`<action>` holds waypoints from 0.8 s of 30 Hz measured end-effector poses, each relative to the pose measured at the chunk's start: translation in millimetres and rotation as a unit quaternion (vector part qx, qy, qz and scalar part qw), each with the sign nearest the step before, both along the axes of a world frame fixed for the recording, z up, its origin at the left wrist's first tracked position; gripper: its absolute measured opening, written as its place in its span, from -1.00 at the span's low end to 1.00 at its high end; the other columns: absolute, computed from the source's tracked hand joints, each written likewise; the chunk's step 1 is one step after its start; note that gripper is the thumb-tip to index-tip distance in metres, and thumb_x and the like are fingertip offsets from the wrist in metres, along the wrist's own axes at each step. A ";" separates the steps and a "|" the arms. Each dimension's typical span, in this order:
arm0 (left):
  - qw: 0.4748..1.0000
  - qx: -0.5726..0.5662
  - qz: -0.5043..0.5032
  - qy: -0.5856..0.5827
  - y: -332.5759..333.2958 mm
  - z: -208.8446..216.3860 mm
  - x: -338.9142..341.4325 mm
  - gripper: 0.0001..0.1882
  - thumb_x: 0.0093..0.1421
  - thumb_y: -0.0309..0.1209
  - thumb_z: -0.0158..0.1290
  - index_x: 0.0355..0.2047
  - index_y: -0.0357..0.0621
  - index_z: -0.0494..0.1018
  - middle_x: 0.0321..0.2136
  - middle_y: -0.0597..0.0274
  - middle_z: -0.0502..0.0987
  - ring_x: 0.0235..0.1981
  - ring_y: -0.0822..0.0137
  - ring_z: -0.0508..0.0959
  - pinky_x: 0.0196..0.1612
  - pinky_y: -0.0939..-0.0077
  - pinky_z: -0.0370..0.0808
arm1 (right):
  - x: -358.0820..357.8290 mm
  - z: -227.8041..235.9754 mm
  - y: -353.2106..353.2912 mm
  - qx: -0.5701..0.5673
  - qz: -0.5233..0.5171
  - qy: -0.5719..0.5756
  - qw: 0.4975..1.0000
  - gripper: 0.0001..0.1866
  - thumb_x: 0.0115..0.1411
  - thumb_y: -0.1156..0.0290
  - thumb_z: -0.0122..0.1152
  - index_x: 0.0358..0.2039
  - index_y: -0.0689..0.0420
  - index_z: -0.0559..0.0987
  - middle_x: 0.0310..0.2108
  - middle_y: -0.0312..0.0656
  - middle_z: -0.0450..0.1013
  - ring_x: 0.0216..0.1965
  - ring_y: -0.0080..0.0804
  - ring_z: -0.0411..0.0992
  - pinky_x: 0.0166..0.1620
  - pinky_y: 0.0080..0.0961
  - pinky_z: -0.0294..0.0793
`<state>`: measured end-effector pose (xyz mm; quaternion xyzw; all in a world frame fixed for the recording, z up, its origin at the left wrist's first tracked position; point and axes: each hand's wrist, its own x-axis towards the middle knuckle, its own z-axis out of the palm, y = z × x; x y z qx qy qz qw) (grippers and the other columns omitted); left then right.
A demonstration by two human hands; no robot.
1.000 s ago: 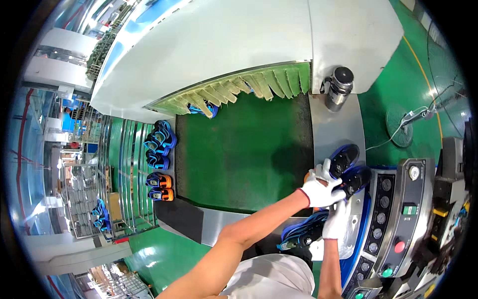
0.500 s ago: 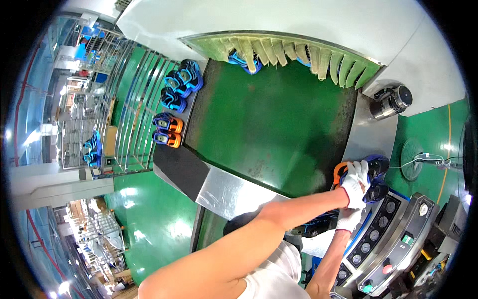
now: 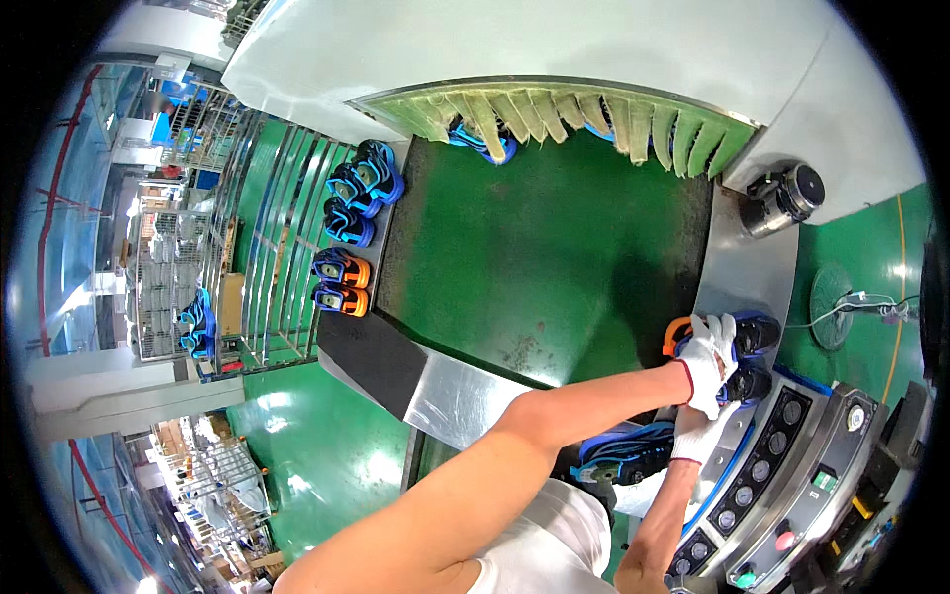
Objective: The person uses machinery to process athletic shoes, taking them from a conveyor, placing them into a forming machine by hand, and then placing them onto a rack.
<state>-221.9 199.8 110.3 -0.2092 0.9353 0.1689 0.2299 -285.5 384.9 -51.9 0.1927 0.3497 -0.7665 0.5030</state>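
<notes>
A pair of dark sneakers with blue soles stands side by side at the right, on the metal ledge beside the green belt. The farther sneaker (image 3: 757,335) has an orange heel. My left hand (image 3: 710,364), in a white glove, reaches across and is closed over that sneaker's rear part. My right hand (image 3: 699,431), also gloved, is just below it, against the nearer sneaker (image 3: 749,384). Its fingers are mostly hidden behind the left hand and the sneaker. More blue and black sneakers (image 3: 628,455) lie between my arms, partly covered.
The green belt (image 3: 534,257) runs under a fringed curtain (image 3: 564,111), where blue sneakers partly show. Several blue sneakers (image 3: 364,183) and an orange-soled pair (image 3: 341,282) line the left ledge. A steel flask (image 3: 782,201) stands far right, and a control panel (image 3: 802,485) is near right.
The view has shifted slightly. Both hands stay at the pair on the right ledge, and the right hand sits a little lower. More of the blue sneakers between my arms shows now.
</notes>
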 end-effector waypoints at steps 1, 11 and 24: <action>1.000 0.003 0.017 0.014 3.3 -10.2 0.4 0.21 -0.04 0.41 0.21 0.35 -0.39 0.30 0.40 -0.46 0.08 0.30 -0.42 0.27 0.25 -0.42 0.27 | 2.1 2.1 -4.4 -0.017 0.011 0.010 1.000 -0.09 0.30 -0.33 0.14 0.36 0.19 0.34 0.34 -0.11 0.36 0.36 -0.17 0.30 0.42 -0.14 0.19; 0.940 0.187 0.238 0.156 -0.3 6.1 102.0 -0.15 -0.04 0.30 0.17 0.10 -0.08 0.59 0.24 -0.22 0.41 0.24 -0.21 0.43 0.25 -0.05 0.40 | 40.4 65.1 10.3 0.007 0.106 0.136 0.985 -0.31 0.41 -0.15 0.10 0.33 0.09 0.38 0.30 -0.20 0.38 0.31 -0.28 0.32 0.39 -0.18 0.22; 0.719 -0.105 0.524 0.445 31.2 93.7 534.6 -0.44 -0.01 -0.10 0.39 -0.07 -0.19 0.65 0.04 -0.05 0.60 0.06 0.02 0.55 0.20 0.12 0.44 | 182.4 158.4 -11.3 0.025 0.360 0.222 0.906 -0.41 0.50 0.12 -0.01 0.34 0.29 0.28 0.33 0.12 0.29 0.26 0.00 0.37 0.25 -0.11 0.45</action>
